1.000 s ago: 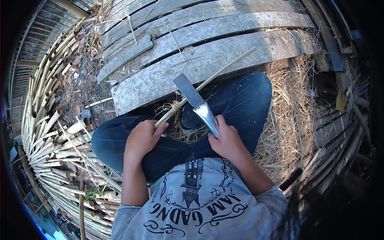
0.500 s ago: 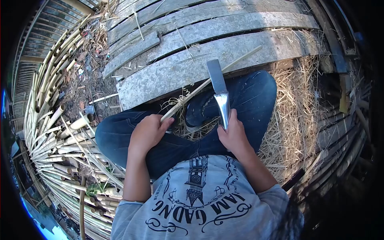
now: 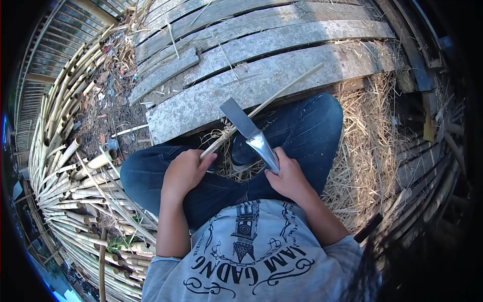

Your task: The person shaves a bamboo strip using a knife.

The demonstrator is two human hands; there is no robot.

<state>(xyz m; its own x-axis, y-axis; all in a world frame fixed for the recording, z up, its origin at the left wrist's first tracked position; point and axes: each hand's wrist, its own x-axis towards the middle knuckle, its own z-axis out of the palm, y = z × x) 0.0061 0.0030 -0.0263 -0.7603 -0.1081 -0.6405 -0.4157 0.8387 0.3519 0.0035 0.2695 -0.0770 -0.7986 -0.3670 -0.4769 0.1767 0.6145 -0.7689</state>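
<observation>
My left hand (image 3: 185, 173) is closed around the near end of a thin split bamboo strip (image 3: 287, 89). The strip slants up and away to the right, its far end over the planks. Curled shavings (image 3: 225, 132) cling to it a little beyond my left fingers. In my right hand (image 3: 289, 176) is the metal handle of a broad, flat-bladed knife (image 3: 241, 120). Its blade points up and to the left and crosses over the strip in this view; whether it touches the strip I cannot tell. My crossed legs in jeans (image 3: 312, 126) lie under both hands.
Weathered wooden planks (image 3: 211, 95) lie in front, with a loose short board (image 3: 166, 75) on them. Many bamboo poles (image 3: 75, 191) are stacked on the left. Straw-like shavings (image 3: 367, 146) cover the ground to the right. A bamboo fence (image 3: 50, 40) stands at the upper left.
The knife has swung left, from nearly upright to slanting across the strip nearer my left hand. My right hand has turned and shifted slightly left and down. My left hand still holds the strip.
</observation>
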